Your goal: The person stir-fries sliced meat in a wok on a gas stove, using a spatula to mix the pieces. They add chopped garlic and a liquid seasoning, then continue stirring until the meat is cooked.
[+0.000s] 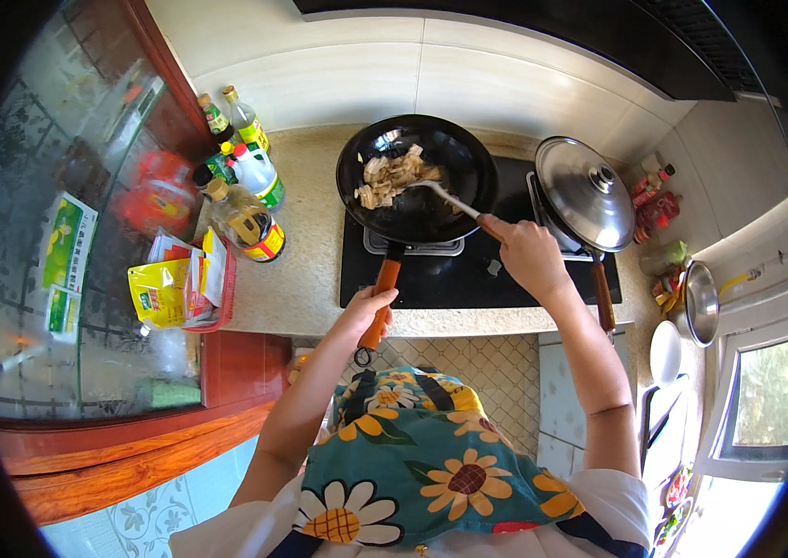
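Observation:
A black wok (435, 220) sits over the left burner of the black gas hob (428, 282), and my left hand (371, 312) grips its orange-brown handle (387, 275). My right hand (525, 252) is closed on the wooden handle of a metal spatula (460, 204), whose head touches sliced, pale brown food (394, 176), possibly meat, in the left half of the wok. To the right, a second pan with a domed steel lid (578, 199) covers the other burner, its brown handle (603, 296) pointing towards me.
Several bottles, including a large oil or sauce bottle (244, 220), stand on the counter at the left, behind a red basket (228, 293) of packets. At the right are a steel bowl (702, 305), a white dish (665, 353) and red-capped bottles (652, 185). A range hood (561, 35) hangs above.

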`<control>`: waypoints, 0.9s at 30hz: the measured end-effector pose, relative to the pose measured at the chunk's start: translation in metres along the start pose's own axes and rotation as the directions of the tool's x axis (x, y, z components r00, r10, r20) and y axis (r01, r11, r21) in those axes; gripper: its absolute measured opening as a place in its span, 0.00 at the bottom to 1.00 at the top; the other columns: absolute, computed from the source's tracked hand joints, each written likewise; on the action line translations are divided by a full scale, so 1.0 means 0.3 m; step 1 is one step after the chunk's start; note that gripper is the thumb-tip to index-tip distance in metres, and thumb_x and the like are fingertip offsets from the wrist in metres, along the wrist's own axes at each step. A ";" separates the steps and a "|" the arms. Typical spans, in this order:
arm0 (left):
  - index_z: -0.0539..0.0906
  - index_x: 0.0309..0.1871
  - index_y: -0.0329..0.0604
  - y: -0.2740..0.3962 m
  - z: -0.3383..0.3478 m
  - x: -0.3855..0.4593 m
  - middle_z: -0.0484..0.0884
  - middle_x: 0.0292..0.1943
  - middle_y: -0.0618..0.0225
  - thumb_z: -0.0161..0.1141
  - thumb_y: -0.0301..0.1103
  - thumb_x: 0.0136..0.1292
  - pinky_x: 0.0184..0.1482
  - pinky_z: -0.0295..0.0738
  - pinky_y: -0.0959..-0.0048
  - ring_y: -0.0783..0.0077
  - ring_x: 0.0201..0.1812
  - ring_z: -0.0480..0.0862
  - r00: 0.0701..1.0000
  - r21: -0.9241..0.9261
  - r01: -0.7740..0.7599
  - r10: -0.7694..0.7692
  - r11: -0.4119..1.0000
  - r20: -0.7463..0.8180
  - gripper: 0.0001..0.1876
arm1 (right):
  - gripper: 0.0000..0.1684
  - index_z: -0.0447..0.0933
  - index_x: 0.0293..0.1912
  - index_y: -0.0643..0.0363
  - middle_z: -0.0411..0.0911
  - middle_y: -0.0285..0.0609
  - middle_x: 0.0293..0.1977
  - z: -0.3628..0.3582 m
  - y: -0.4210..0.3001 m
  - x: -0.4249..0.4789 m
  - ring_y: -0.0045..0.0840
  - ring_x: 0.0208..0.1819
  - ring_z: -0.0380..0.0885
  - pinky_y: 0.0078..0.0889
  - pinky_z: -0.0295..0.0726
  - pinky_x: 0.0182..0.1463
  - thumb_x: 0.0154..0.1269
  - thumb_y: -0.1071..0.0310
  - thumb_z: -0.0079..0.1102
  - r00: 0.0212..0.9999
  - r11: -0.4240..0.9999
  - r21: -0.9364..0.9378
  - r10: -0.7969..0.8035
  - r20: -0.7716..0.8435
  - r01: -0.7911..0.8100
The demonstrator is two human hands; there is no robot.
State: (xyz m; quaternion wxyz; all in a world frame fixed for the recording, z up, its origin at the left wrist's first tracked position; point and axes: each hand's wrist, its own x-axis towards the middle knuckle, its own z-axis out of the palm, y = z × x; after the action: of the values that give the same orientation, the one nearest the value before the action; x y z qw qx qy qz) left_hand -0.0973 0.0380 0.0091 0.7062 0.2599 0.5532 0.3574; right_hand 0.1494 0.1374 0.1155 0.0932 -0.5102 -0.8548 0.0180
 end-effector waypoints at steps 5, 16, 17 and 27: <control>0.71 0.41 0.44 -0.010 -0.005 0.006 0.74 0.15 0.71 0.61 0.47 0.58 0.14 0.66 0.79 0.78 0.12 0.72 1.000 -0.025 -0.017 0.016 1.000 -0.007 0.18 | 0.27 0.71 0.56 0.41 0.76 0.53 0.27 0.061 0.005 0.103 0.46 0.29 0.78 0.45 0.78 0.34 0.56 0.74 0.47 0.986 0.990 0.011 0.139 -0.088 -0.138; 0.72 0.41 0.43 -0.004 -0.004 -0.001 0.74 0.16 0.71 0.61 0.47 0.58 0.14 0.66 0.79 0.77 0.12 0.72 1.000 -0.027 -0.020 0.020 0.999 -0.012 0.18 | 0.21 0.77 0.46 0.46 0.79 0.49 0.27 0.034 -0.036 0.076 0.44 0.32 0.79 0.43 0.79 0.35 0.53 0.75 0.48 0.997 0.990 0.128 0.058 -0.052 -0.051; 0.72 0.41 0.43 -0.007 -0.005 0.000 0.74 0.16 0.71 0.61 0.47 0.58 0.14 0.66 0.79 0.77 0.12 0.72 1.000 -0.020 -0.018 0.018 1.000 -0.018 0.19 | 0.23 0.76 0.49 0.43 0.79 0.50 0.29 0.053 -0.005 0.092 0.45 0.34 0.78 0.44 0.78 0.37 0.54 0.74 0.48 0.996 0.979 0.195 0.078 -0.051 -0.066; 0.72 0.42 0.43 0.007 0.000 -0.007 0.75 0.16 0.71 0.60 0.47 0.60 0.14 0.66 0.79 0.78 0.12 0.73 1.000 0.004 -0.001 0.001 1.000 -0.023 0.18 | 0.28 0.76 0.52 0.42 0.79 0.53 0.37 0.259 -0.021 0.189 0.45 0.39 0.78 0.40 0.77 0.45 0.50 0.74 0.52 0.980 0.819 0.556 0.194 -0.036 -0.142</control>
State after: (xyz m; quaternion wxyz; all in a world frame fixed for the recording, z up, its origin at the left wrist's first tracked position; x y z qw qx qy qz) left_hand -0.0981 0.0375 0.0119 0.6992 0.2576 0.5618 0.3593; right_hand 0.1037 0.1890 0.0479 0.2728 -0.5356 -0.7598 0.2477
